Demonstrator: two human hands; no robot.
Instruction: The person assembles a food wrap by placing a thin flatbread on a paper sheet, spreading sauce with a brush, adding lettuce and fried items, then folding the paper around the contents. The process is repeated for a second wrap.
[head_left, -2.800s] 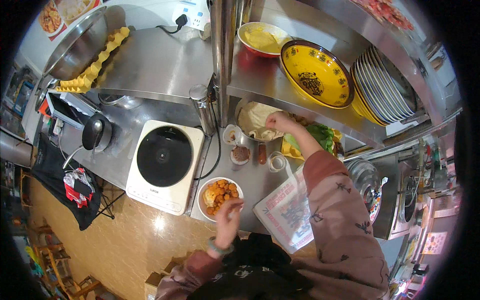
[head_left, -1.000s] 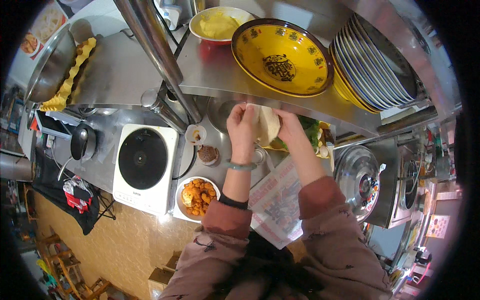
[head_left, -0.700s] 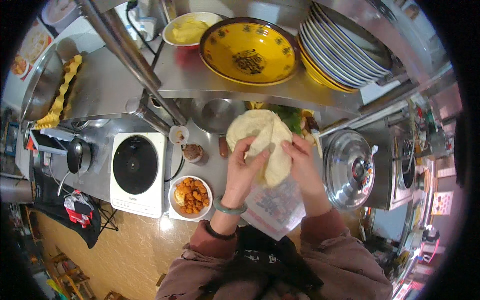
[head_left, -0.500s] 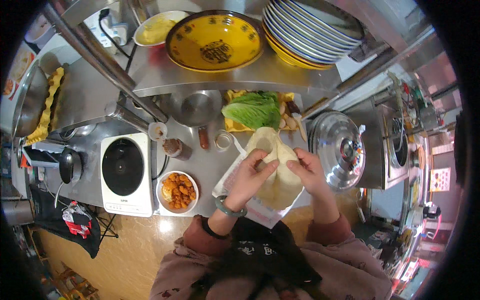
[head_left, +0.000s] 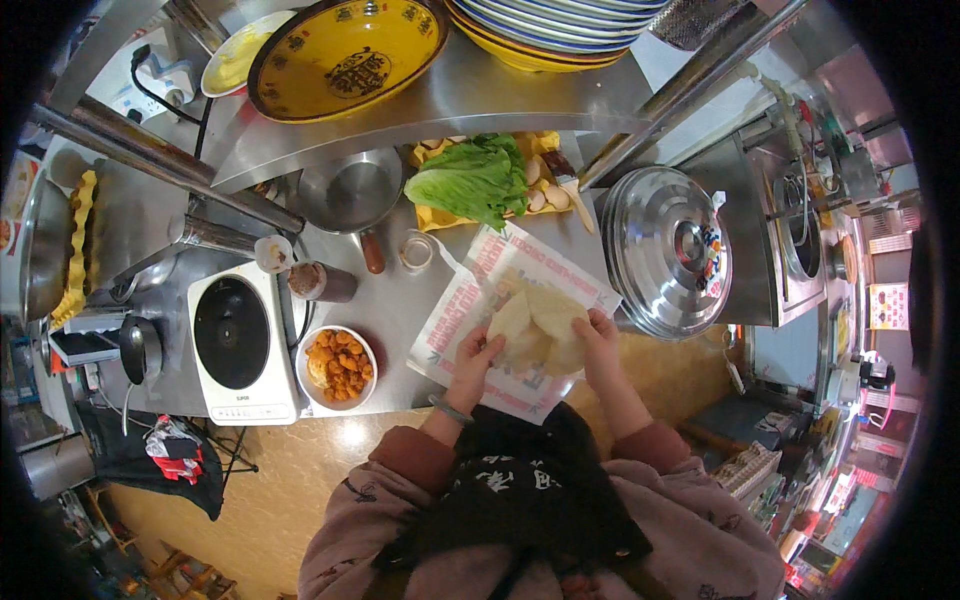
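My left hand [head_left: 473,364] and my right hand [head_left: 601,354] pinch opposite sides of a pale, thin flatbread [head_left: 531,328], which parts down its middle like a pocket. Below it lies a white paper sheet [head_left: 465,302] with red print, spread at the counter's front edge. To the left stands a white bowl [head_left: 345,405] of orange-brown fried chunks. Beyond the paper, a head of green lettuce [head_left: 470,182] rests on a yellow egg tray [head_left: 432,219], beside several eggs [head_left: 536,199].
A saucepan [head_left: 352,192], a glass jar [head_left: 416,254] and a bottle of brown sauce [head_left: 328,283] stand behind the bowl. On the left is a white induction cooker [head_left: 258,408]. Large metal lids [head_left: 655,235] are at right. A steel shelf [head_left: 400,133] with dishes overhangs the back.
The flatbread has moved nearer to me and lower, showing more of the paper and lettuce. My hands, still holding it, have spread slightly wider. The whole view has shifted.
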